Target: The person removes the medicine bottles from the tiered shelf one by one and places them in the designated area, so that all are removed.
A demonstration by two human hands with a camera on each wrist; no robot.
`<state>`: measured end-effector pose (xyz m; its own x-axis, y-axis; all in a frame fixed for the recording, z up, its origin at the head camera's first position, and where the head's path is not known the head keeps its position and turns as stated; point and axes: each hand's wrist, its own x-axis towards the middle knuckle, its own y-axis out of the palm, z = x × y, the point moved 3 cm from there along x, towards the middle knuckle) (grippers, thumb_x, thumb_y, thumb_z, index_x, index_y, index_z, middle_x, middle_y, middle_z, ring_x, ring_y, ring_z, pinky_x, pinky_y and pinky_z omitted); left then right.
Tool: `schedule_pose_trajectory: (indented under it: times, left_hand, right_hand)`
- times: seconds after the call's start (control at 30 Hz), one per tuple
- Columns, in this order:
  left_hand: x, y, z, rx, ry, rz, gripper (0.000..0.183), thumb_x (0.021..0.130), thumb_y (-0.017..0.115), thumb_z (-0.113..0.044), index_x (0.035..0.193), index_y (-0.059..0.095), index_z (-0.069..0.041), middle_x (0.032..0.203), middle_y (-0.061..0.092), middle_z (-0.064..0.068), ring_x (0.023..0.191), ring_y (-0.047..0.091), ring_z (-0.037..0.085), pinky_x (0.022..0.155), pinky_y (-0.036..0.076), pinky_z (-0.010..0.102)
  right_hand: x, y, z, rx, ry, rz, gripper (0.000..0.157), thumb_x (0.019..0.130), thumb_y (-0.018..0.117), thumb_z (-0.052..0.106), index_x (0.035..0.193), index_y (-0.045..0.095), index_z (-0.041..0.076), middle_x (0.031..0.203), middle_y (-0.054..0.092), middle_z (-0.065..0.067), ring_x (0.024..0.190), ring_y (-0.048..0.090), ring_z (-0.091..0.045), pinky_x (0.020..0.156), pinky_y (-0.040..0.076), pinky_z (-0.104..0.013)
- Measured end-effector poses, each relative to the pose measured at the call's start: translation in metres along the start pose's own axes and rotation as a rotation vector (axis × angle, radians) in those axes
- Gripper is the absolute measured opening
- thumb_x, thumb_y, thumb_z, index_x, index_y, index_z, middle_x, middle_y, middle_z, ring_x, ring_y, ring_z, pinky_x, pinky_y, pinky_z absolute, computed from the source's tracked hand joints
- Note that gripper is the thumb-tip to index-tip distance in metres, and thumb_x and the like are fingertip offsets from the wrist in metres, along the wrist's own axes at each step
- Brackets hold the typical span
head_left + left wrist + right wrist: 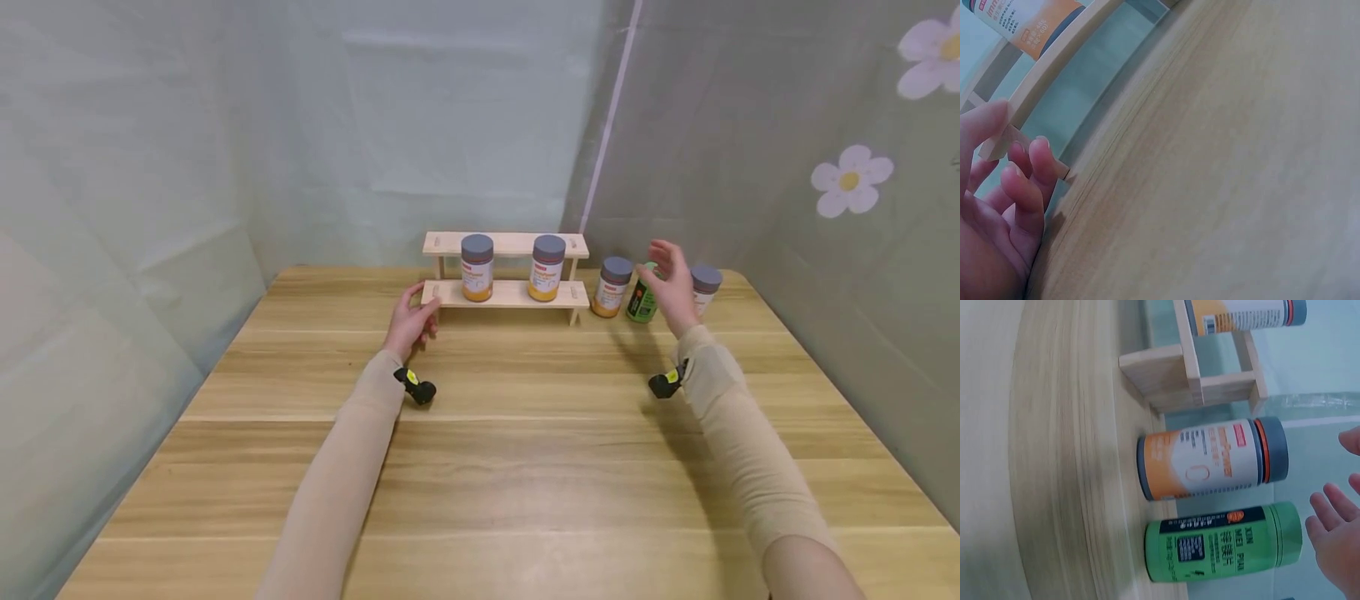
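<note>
A two-step wooden display shelf (506, 293) stands at the back of the table, with two grey-lidded supplement jars (477, 271) (545, 271) upright on its lower step. My left hand (411, 323) grips the left end of that step. In the left wrist view the thumb lies against the board's end (1019, 112) and the other fingers curl below it. To the shelf's right, my right hand (672, 287) hovers with loosely bent fingers beside the lid of a green bottle (1225, 542). A gap shows between fingers and lid in the right wrist view.
Another grey-lidded jar (612, 287) stands between the shelf and the green bottle. One more jar (705, 287) is partly hidden behind the right hand. A fabric wall (480, 125) rises behind the wooden table (525, 467), and another (787, 100) stands at the right.
</note>
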<state>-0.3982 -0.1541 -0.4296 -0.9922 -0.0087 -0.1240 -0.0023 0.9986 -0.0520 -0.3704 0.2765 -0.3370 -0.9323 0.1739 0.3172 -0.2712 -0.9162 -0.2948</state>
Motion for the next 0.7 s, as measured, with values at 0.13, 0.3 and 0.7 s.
schedule_pose_trajectory:
  times: [0.13, 0.3, 0.7]
  left_hand:
    - [0.000, -0.001, 0.000, -0.013, 0.006, 0.002, 0.062, 0.094, 0.063, -0.037, 0.147, 0.031, -0.031, 0.071, 0.055, 0.001, 0.048, 0.047, 0.009, 0.039, 0.035, 0.020]
    - [-0.001, -0.001, 0.001, -0.010, -0.008, -0.001, 0.062, 0.094, 0.062, -0.038, 0.147, 0.031, -0.032, 0.071, 0.054, 0.001, 0.048, 0.047, 0.009, 0.039, 0.035, 0.020]
    - [-0.004, 0.001, -0.001, -0.024, 0.017, -0.009, 0.059, 0.094, 0.063, -0.034, 0.146, 0.034, -0.029, 0.064, 0.052, -0.002, 0.048, 0.048, 0.008, 0.037, 0.035, 0.019]
  right_hand:
    - [0.001, 0.006, 0.003, -0.002, -0.006, -0.001, 0.057, 0.095, 0.061, 0.017, 0.145, 0.035, 0.008, 0.149, 0.040, -0.020, 0.139, 0.038, -0.029, 0.120, 0.026, -0.039]
    - [0.000, 0.013, 0.005, 0.006, -0.020, 0.003, 0.058, 0.094, 0.062, 0.018, 0.145, 0.035, 0.007, 0.149, 0.040, -0.020, 0.139, 0.038, -0.029, 0.120, 0.027, -0.040]
    - [-0.006, 0.032, 0.001, 0.081, 0.001, 0.039, 0.059, 0.095, 0.061, 0.017, 0.146, 0.033, 0.007, 0.149, 0.039, -0.021, 0.142, 0.035, -0.031, 0.121, 0.024, -0.041]
